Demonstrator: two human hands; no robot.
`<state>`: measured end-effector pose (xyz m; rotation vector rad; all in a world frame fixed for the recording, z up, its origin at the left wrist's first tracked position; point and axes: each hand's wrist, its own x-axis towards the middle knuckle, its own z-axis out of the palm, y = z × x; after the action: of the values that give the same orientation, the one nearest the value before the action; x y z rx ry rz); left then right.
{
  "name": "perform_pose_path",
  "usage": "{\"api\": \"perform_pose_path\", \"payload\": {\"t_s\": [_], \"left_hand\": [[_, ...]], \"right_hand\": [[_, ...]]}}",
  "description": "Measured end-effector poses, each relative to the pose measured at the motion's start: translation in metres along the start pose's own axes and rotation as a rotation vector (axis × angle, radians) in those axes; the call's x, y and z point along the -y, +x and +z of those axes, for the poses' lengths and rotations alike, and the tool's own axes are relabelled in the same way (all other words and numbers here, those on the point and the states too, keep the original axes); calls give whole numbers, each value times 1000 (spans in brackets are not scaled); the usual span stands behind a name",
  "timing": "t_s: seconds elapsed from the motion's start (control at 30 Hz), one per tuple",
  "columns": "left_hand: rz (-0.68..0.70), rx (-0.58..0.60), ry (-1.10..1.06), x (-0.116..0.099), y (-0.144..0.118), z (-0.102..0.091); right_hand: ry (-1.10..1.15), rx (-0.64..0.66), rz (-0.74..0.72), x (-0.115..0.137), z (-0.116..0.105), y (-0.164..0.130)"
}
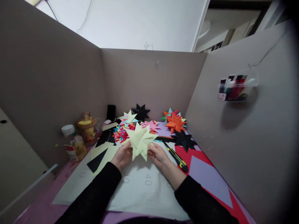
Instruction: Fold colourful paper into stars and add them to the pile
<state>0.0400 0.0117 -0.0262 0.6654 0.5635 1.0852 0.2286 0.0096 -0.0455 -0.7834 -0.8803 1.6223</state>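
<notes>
Grey partition walls (58, 87) box in the desk on three sides, and a white cutting mat (140, 189) covers the middle of it. I hold a pale yellow paper star (140, 140) just above the mat's far edge — my left hand (122, 155) pinches its lower left points, my right hand (158, 154) grips the lower right ones, fingers closed on the paper.

By the look of it, this star is folded and nearly whole; I judge only a last tuck or check remains. Behind it lie finished ones: a black star (140, 112) by the back wall, an orange star (174, 122), another black one (184, 140) to the right, plus a heap of mixed colours (123, 132). Uncut sheets — yellow and black (102, 152) at left, red and lilac (205, 168) at right — suggest more to make.

Room is tight ahead. A utility knife (176, 157) lies just beside my right wrist, bottles (79, 137) stand at left, so the open space is the mat toward me.
</notes>
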Motion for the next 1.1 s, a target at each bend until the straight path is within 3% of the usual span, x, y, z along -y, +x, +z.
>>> {"api": "perform_pose_path", "payload": {"t_s": [0.1, 0.2, 0.27, 0.43, 0.6, 0.7, 0.83, 0.9, 0.97, 1.1], "left_hand": [[50, 42, -49, -18, -5, -2], [30, -4, 85, -25, -6, -10], [-5, -22, 228, -23, -4, -16], [-54, 152, 379, -10, -3, -16], [1, 46, 466, -1, -1, -10], [71, -56, 541, 3, 1, -12], [207, -113, 692, 5, 2, -12], [320, -69, 830, 5, -1, -8], [421, 24, 977, 4, -4, -3], [529, 166, 1138, 4, -7, 3]], "right_hand": [[-99, -28, -40, 11, -10, 2], [-207, 9, 3, 19, -20, 5], [-271, 63, 38, 22, -24, 6], [-368, 147, 36, 24, -25, 4], [-430, 162, -38, 21, -25, 6], [-504, -26, -251, 20, -25, 8], [-792, -435, -791, 21, -21, 1], [-991, -444, -1038, 23, -15, -8], [-1155, -369, -1217, 24, -8, -18], [-1303, -267, -1320, 24, 4, -30]]}}
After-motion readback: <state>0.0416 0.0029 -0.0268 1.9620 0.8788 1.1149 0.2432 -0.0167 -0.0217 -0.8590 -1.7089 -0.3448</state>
